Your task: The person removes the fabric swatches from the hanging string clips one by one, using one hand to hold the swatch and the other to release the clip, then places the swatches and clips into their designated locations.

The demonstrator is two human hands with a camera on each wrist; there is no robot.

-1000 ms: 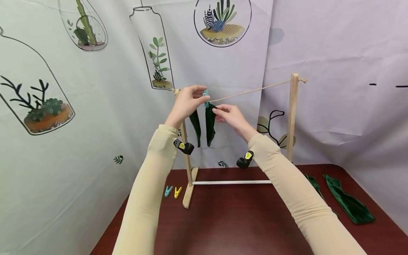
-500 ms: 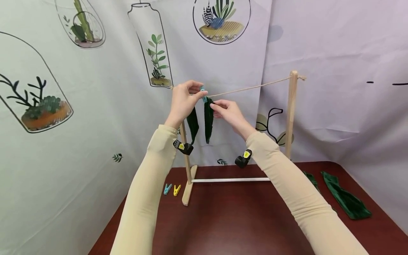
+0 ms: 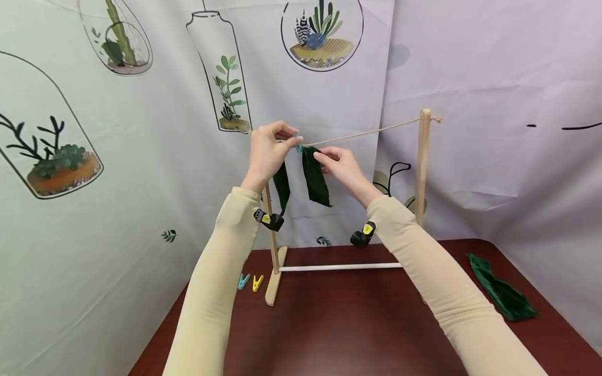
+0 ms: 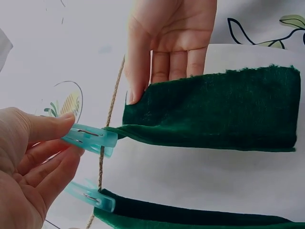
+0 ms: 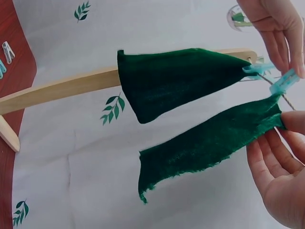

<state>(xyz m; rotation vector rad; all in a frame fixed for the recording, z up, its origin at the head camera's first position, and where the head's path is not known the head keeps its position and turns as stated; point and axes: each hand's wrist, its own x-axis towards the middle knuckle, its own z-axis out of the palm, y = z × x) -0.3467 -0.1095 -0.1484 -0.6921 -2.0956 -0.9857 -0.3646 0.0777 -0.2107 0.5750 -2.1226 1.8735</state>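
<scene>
One dark-green velvet strip [image 3: 315, 180] hangs at a beige twisted twine [image 3: 362, 134], its long axis running downward below both hands. The left hand [image 3: 270, 151] pinches a translucent blue plastic clothespin [image 4: 102, 139] at the strip's left top corner; the right hand [image 3: 343, 168], nearer the strip, pinches its right top corner.

Beneath the rope [image 3: 371, 132], open air lay between the right grip [image 3: 342, 166] and the right post [image 3: 422, 167]. Below the left grip [image 3: 269, 151], a hanging green strip [image 3: 281, 188] and the left post [image 3: 273, 243] blocked passage, a narrow gap separating strip from held cloth [image 3: 315, 180]. A white bar [image 3: 338, 267] crossed low.
</scene>
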